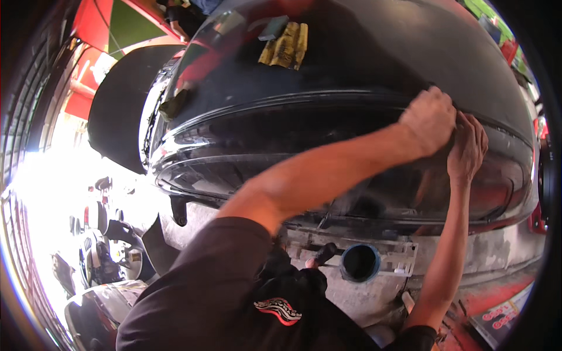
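Both my hands are at the upper edge of a black car's side (351, 126), along the roof line toward the right. My left hand (430, 120) is closed in a fist against the body, its arm reaching across from the left. Close beside it, almost touching, my right hand (467, 146) has its fingers curled over the same edge. Whatever the two hands pinch, if anything, is hidden by the fingers. On the roof lie yellow folded strips (285, 48) smeared with black, next to a small grey-blue block (273, 28).
Below the car stands a round bucket (378, 264) with a blue rim and dark inside, beside a pale slatted frame (404, 257). A dark rounded panel (120, 108) sticks out at the car's left end. Motorbikes (96, 257) stand at the lower left. Another person (181, 20) is beyond the car.
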A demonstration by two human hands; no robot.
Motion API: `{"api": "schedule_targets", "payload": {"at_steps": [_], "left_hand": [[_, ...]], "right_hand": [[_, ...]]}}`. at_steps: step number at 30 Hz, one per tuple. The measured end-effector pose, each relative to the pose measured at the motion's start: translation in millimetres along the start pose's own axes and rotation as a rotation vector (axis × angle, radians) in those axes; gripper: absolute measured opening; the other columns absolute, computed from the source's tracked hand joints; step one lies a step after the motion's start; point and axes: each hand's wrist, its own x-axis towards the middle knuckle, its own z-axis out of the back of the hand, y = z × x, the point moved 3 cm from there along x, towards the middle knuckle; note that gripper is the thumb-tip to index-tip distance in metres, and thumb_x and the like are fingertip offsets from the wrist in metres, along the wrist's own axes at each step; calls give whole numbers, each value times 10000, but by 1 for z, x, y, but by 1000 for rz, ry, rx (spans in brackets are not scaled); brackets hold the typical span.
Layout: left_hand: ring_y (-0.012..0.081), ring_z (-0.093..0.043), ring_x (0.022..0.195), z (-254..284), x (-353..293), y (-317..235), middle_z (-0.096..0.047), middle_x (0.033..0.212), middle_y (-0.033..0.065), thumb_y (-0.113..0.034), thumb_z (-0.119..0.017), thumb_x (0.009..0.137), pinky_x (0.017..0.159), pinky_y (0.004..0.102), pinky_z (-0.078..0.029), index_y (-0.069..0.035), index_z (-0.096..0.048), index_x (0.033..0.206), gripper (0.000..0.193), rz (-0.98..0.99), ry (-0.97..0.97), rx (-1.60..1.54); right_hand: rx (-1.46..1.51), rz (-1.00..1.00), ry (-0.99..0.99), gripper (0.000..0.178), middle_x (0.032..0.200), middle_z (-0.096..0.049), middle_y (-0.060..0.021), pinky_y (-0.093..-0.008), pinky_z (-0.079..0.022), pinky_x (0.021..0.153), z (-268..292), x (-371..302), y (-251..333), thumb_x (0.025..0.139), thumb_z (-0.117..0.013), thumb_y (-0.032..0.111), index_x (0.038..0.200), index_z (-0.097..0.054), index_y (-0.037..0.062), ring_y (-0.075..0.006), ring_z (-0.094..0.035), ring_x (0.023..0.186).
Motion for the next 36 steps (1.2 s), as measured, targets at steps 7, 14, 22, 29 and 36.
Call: {"api": "schedule_targets", "payload": {"at_steps": [7,14,22,29,36], "left_hand": [[377,-624,944,116,-99,93,-640,908,164,62,-528,794,910,471,-498,-2,-677,945,221,52,99,-111],[326,-627,965,-3,11,-5,-661,963,126,-74,-608,848,921,419,-509,-60,-688,897,95,37,49,-46],[381,-600,952,174,-173,136,-649,970,156,68,-540,775,902,485,-486,-14,-698,1034,314,138,80,86],[352,-592,881,127,-126,79,-610,888,149,-75,-590,831,800,488,-467,-49,-646,835,62,131,16,95],[270,-571,965,120,-128,92,-605,970,82,-131,-661,806,840,395,-500,-75,-691,942,150,91,4,85]], "right_hand": [[39,-54,-89,234,1255,-699,13,-395,-419,1067,6,5,12,1045,-584,247,1222,-729,200,-242,-610,1235],[37,-19,-63,268,1278,-693,23,-405,-403,1098,-8,-1,7,1045,-549,233,1263,-703,203,-250,-594,1274],[81,6,-66,321,1275,-694,-25,-420,-390,1110,7,0,1,1100,-485,300,1249,-731,157,-257,-600,1256],[10,8,-22,306,1293,-688,-71,-419,-387,1119,3,4,9,1082,-504,256,1258,-714,120,-264,-606,1259],[-50,58,42,351,1282,-691,-116,-442,-402,1101,3,2,-27,1101,-460,272,1274,-688,68,-308,-615,1239]]}}
